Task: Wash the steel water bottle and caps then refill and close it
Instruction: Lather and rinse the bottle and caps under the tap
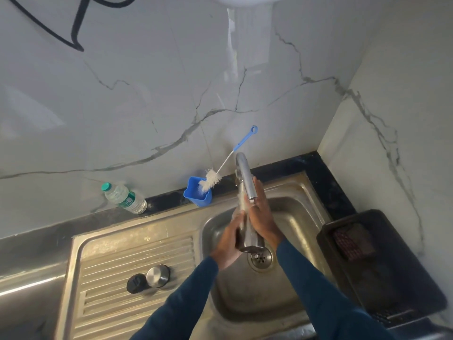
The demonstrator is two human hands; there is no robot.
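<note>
The steel water bottle [247, 238] is held between both hands over the sink basin [289, 224], tilted, its base toward me near the drain [260, 258]. My left hand [229, 238] grips its left side with curled fingers. Against its right side lies my right hand [263, 214], fingers straight and reaching up under the tap spout [245, 176]. Two caps sit on the ribbed drainboard [117, 263]: a steel cap [158, 275] and a black cap [136, 283] beside it on the left.
A blue cup [197, 193] with a white bottle brush [210, 179] stands on the dark counter behind the sink. A plastic water bottle [125, 198] stands further left. A black tray [382, 263] holding a scrub pad [353, 242] sits to the right.
</note>
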